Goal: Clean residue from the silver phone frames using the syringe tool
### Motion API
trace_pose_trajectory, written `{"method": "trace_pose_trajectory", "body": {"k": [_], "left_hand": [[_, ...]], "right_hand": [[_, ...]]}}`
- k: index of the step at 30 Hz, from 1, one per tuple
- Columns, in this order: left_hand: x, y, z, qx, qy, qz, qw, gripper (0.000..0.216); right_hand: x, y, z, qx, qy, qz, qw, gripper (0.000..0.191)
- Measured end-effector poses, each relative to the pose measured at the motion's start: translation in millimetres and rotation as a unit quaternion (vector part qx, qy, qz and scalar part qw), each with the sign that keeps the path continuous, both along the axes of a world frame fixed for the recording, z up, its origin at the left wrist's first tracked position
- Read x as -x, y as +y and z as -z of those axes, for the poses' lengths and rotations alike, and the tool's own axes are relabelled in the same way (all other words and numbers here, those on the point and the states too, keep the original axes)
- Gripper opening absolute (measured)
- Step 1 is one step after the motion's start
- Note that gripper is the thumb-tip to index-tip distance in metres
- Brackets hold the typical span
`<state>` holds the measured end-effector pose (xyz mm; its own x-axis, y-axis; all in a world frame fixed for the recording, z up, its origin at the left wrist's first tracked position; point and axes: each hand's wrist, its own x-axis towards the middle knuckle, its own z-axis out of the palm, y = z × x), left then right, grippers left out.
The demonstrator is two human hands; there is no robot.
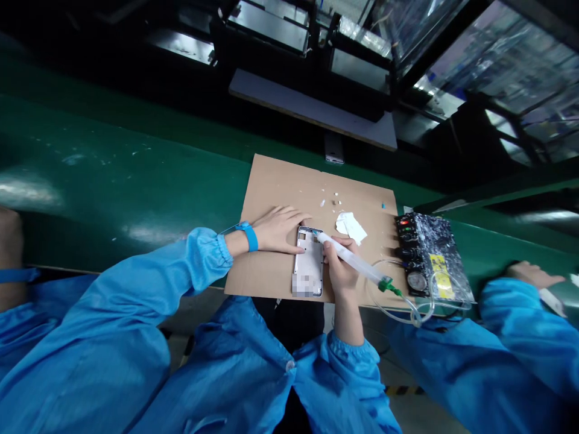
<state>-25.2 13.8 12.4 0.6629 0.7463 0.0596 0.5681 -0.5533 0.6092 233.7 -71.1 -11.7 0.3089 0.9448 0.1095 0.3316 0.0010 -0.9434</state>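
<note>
Phone frame (pixel 309 260) lies flat on a cardboard sheet (pixel 280 181), near the edge closest to the person, its long side pointing away from the body. Left hand (pixel 277 230) rests palm down at the frame's left, fingers extended and close together, thumb at the frame's edge; a blue strap (pixel 248 236) circles that wrist. Right hand (pixel 342 268) pinches a whitish syringe (pixel 357 262) between thumb and fingers, held tilted, tip at the frame's far end; whether the tip touches cannot be told. A clear tube (pixel 417 317) loops from the syringe's green end beside a black box (pixel 436 250) on the green bench (pixel 136 175). White paper (pixel 351 226) and small scraps (pixel 336 202) lie on the cardboard beyond the right hand.
</note>
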Motion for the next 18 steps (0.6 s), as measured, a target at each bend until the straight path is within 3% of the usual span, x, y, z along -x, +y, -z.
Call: {"method": "trace_pose_trajectory", "body": {"k": [18], "left_hand": [[0.1, 1.3, 5.3, -0.001, -0.005, 0.004, 1.0, 0.09]], "right_hand": [[-0.3, -1.1, -0.1, 0.001, 0.009, -0.002, 1.0, 0.065]]}}
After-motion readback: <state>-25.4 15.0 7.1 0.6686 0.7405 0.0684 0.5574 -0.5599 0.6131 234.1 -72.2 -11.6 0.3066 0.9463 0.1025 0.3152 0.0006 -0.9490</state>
